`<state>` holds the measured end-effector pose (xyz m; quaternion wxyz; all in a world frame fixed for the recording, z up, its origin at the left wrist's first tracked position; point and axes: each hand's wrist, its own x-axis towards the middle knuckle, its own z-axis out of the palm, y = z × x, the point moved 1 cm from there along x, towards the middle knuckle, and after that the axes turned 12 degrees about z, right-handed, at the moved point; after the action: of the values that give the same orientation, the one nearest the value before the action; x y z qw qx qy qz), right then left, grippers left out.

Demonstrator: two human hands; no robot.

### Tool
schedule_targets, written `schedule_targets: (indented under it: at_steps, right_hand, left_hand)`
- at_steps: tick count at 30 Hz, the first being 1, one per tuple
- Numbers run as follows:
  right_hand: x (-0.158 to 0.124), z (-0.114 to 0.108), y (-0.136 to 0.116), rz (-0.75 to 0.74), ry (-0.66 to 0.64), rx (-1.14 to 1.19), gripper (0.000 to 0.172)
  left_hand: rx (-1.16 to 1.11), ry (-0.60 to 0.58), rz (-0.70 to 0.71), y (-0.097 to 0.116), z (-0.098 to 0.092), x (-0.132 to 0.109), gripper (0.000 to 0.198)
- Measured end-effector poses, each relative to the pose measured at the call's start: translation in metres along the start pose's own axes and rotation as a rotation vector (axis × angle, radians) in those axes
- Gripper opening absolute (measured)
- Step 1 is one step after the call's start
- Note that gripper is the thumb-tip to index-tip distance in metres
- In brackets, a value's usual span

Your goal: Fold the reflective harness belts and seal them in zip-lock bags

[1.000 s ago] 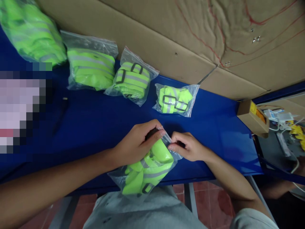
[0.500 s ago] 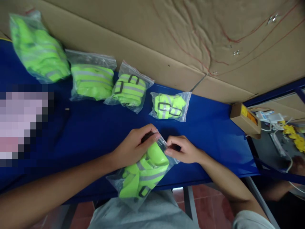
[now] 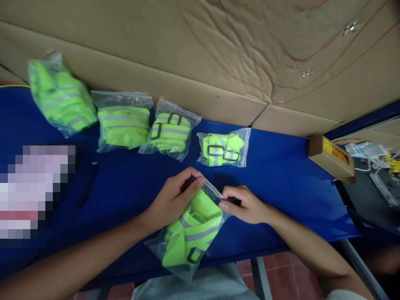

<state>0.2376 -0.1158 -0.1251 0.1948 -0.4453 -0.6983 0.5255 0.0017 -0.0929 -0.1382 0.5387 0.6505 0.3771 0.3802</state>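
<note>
A clear zip-lock bag point(image 3: 151, 243) hangs tilted between my hands over the front of the blue table. Inside it lies a folded neon-yellow reflective strap point(image 3: 201, 233) with grey stripes and a black buckle. My left hand point(image 3: 176, 198) pinches the bag's top edge at its left end, thumb over fingers. At the other end of that edge, my right hand point(image 3: 242, 204) is closed on the plastic with thumb and forefinger. The zip edge is stretched straight between the two hands; whether it is sealed, I cannot tell.
Along the back lie several similar filled bags, one of them point(image 3: 223, 149) just beyond my hands. A cardboard box point(image 3: 331, 158) stands at the right end of the blue table point(image 3: 281, 166). A pixelated object point(image 3: 37, 187) is at left, beside a dark cable point(image 3: 89, 183). Cardboard covers the wall.
My view has shifted slightly, so the back bags appear lower. Both hands still hold the bag's top edge, and the right hand sits a little further from the left.
</note>
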Motion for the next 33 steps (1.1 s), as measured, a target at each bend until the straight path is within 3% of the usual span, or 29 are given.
schedule_targets:
  at_steps: [12, 20, 33]
  right_hand:
    - [0.0035, -0.0002, 0.0053, 0.01, 0.013, -0.035, 0.025]
    - [0.0021, -0.0026, 0.0048, 0.051, -0.033, 0.096, 0.028]
    - [-0.0004, -0.002, 0.0043, 0.095, -0.016, 0.032, 0.033]
  left_hand:
    - [-0.09, 0.036, -0.021, 0.0007, -0.0006, 0.0031, 0.035]
    - [-0.14, 0.121, -0.068, 0.0071, 0.0004, 0.0031, 0.04]
    - [-0.105, 0.07, -0.018, 0.0079, 0.0018, 0.0049, 0.039]
